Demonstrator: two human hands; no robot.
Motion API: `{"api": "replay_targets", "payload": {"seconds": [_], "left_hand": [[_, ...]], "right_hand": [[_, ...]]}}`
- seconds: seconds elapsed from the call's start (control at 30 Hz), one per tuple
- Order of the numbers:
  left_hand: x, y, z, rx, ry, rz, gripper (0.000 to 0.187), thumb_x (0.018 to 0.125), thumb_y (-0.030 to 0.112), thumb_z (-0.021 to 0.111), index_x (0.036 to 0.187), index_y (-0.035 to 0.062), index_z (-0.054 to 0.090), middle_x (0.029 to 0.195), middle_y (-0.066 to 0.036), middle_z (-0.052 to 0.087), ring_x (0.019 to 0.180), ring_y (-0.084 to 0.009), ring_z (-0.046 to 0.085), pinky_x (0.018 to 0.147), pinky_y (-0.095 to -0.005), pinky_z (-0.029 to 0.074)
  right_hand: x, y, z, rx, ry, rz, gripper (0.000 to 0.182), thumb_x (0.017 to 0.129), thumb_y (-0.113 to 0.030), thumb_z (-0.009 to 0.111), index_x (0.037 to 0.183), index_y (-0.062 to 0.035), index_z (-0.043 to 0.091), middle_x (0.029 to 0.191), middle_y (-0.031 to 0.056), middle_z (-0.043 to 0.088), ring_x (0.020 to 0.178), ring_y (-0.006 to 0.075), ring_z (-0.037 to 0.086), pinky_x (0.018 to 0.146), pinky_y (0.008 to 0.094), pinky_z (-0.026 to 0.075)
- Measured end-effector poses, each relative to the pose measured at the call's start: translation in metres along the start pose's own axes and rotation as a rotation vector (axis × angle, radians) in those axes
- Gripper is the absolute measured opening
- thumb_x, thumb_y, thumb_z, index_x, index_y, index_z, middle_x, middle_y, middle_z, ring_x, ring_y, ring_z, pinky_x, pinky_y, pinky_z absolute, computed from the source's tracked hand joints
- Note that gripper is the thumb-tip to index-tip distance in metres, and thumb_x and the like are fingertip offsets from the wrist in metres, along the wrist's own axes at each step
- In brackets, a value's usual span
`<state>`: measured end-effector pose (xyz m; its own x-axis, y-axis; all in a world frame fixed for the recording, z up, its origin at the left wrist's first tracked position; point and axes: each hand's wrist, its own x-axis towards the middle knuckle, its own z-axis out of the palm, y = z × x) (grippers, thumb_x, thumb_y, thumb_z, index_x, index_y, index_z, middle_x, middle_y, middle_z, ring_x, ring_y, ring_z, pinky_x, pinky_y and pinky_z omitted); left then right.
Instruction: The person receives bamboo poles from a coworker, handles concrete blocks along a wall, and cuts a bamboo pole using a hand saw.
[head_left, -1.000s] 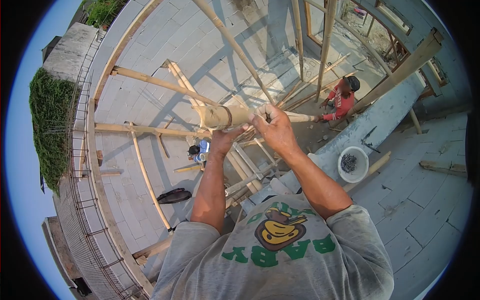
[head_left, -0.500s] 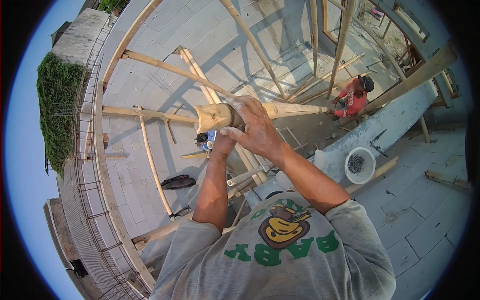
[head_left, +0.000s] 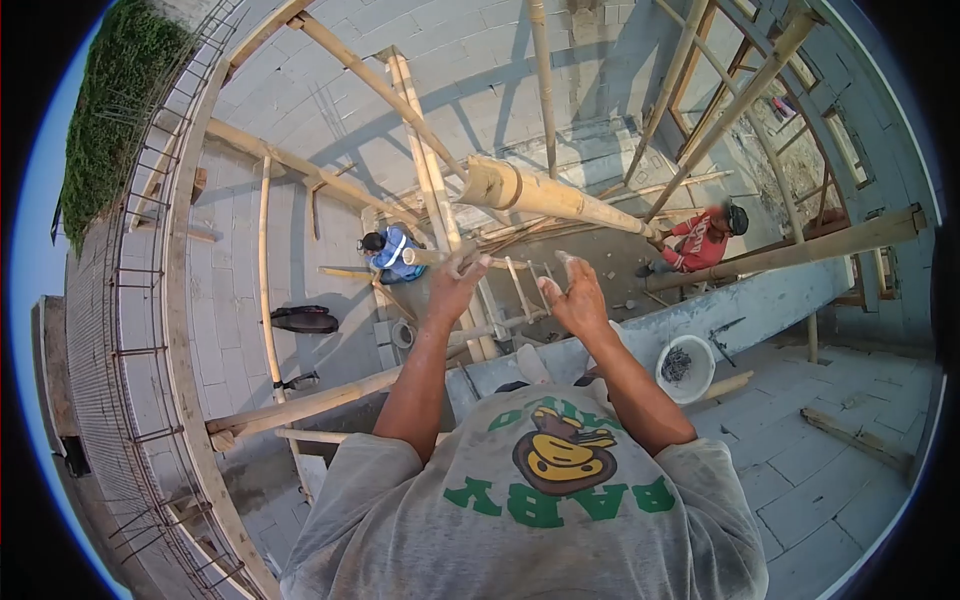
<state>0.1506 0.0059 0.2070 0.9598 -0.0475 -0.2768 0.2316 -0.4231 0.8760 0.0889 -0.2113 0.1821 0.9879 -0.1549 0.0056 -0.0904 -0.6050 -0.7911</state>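
Note:
A thick bamboo pole [head_left: 565, 200] slants up toward me, its cut end just beyond my hands and a dark band around it near that end. A person in a red shirt [head_left: 697, 243] has hands at its far, lower end. My left hand [head_left: 457, 287] is raised below the cut end, apart from the pole, with its fingers spread and nothing in them. To its right, my right hand [head_left: 582, 297] is also off the pole, open and empty, fingers pointing up. Both palms look dusty.
A white bucket [head_left: 706, 378] of small dark metal pieces stands by the concrete beam [head_left: 770, 305] at my right. Below, a person in blue [head_left: 396, 254] crouches near more bamboo. Timber framing [head_left: 185, 300] and a rebar cage [head_left: 120, 352] run along the left.
Both hands have let go of the bamboo pole and drawn apart. The pole's near end now lies farther up and right in view, as the whole view has shifted.

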Motion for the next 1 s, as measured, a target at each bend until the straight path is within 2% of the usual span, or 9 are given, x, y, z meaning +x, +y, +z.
{"api": "replay_targets", "payload": {"seconds": [0.17, 0.3, 0.43, 0.6, 0.67, 0.77, 0.83, 0.9, 1.0], "left_hand": [[-0.034, -0.028, -0.056, 0.065, 0.103, -0.065, 0.053, 0.084, 0.039, 0.069, 0.120, 0.0005, 0.061, 0.118, -0.017, 0.064, 0.112, -0.0264, 0.060, 0.096, -0.0356, 0.044], [-0.064, -0.009, -0.132, 0.258, 0.556, 0.159, 0.045, 0.082, 0.032, 0.070, 0.113, -0.0002, 0.063, 0.117, -0.021, 0.062, 0.113, -0.0336, 0.057, 0.099, -0.0377, 0.041], [-0.102, 0.015, -0.237, 0.678, 1.106, 0.239, 0.042, 0.082, 0.027, 0.070, 0.115, 0.0028, 0.062, 0.122, -0.020, 0.058, 0.119, -0.0347, 0.052, 0.104, -0.0440, 0.033], [-0.158, 0.042, -0.358, 1.064, 1.449, 0.390, 0.041, 0.081, 0.027, 0.071, 0.114, 0.0039, 0.061, 0.120, -0.019, 0.059, 0.117, -0.0339, 0.052, 0.101, -0.0463, 0.035], [-0.176, 0.040, -0.399, 1.081, 1.414, 0.254, 0.043, 0.082, 0.029, 0.072, 0.113, 0.0009, 0.062, 0.117, -0.019, 0.060, 0.113, -0.0354, 0.054, 0.096, -0.0446, 0.042], [-0.192, 0.015, -0.460, 1.143, 1.379, 0.082, 0.069, 0.084, 0.050, 0.066, 0.121, -0.0073, 0.056, 0.123, -0.028, 0.056, 0.119, -0.0393, 0.051, 0.101, -0.0433, 0.039], [-0.198, 0.022, -0.476, 0.989, 1.230, -0.126, 0.080, 0.079, 0.057, 0.066, 0.123, -0.0085, 0.055, 0.117, -0.028, 0.060, 0.111, -0.0397, 0.058, 0.097, -0.0413, 0.043], [-0.203, -0.001, -0.519, 1.027, 1.132, -0.288, 0.086, 0.076, 0.064, 0.065, 0.127, -0.0044, 0.054, 0.109, -0.027, 0.065, 0.102, -0.0391, 0.063, 0.093, -0.0414, 0.045], [-0.200, -0.038, -0.563, 0.979, 1.049, -0.301, 0.087, 0.076, 0.065, 0.064, 0.133, 0.0010, 0.051, 0.116, -0.025, 0.062, 0.107, -0.0360, 0.061, 0.095, -0.0425, 0.044]], "right_hand": [[-0.049, 0.056, 0.041, -0.166, -0.296, 0.099, 0.060, 0.083, -0.039, 0.066, 0.120, 0.0059, 0.053, 0.117, 0.0282, 0.056, 0.112, 0.0404, 0.054, 0.096, 0.0422, 0.044], [-0.063, 0.062, 0.048, -0.220, -0.542, 0.184, 0.047, 0.081, -0.038, 0.066, 0.108, 0.0008, 0.061, 0.100, 0.0274, 0.064, 0.097, 0.0418, 0.062, 0.086, 0.0450, 0.049], [-0.054, 0.074, 0.063, -0.202, -0.640, 0.086, 0.042, 0.081, -0.037, 0.066, 0.102, -0.0003, 0.063, 0.098, 0.0248, 0.066, 0.096, 0.0399, 0.064, 0.083, 0.0458, 0.050], [-0.030, 0.071, 0.091, -0.312, -0.626, -0.021, 0.041, 0.081, -0.037, 0.064, 0.104, -0.0024, 0.064, 0.097, 0.0244, 0.066, 0.096, 0.0403, 0.063, 0.084, 0.0457, 0.050], [-0.020, 0.056, 0.097, -0.348, -0.651, -0.001, 0.046, 0.082, -0.038, 0.063, 0.108, 0.0001, 0.062, 0.099, 0.0273, 0.065, 0.096, 0.0423, 0.063, 0.086, 0.0471, 0.050], [-0.018, 0.037, 0.101, -0.306, -0.623, 0.026, 0.049, 0.082, -0.039, 0.063, 0.110, 0.0007, 0.061, 0.100, 0.0294, 0.064, 0.097, 0.0435, 0.062, 0.086, 0.0477, 0.049], [-0.025, 0.031, 0.097, -0.285, -0.610, 0.062, 0.050, 0.082, -0.039, 0.063, 0.111, 0.0017, 0.060, 0.101, 0.0297, 0.064, 0.099, 0.0435, 0.061, 0.088, 0.0471, 0.048], [-0.035, 0.024, 0.085, -0.280, -0.601, 0.114, 0.052, 0.082, -0.040, 0.063, 0.112, 0.0025, 0.060, 0.104, 0.0294, 0.063, 0.101, 0.0429, 0.061, 0.089, 0.0465, 0.048], [-0.051, 0.025, 0.064, -0.356, -0.595, 0.198, 0.053, 0.083, -0.041, 0.063, 0.114, 0.0021, 0.060, 0.106, 0.0285, 0.063, 0.102, 0.0417, 0.061, 0.090, 0.0460, 0.048]]}}
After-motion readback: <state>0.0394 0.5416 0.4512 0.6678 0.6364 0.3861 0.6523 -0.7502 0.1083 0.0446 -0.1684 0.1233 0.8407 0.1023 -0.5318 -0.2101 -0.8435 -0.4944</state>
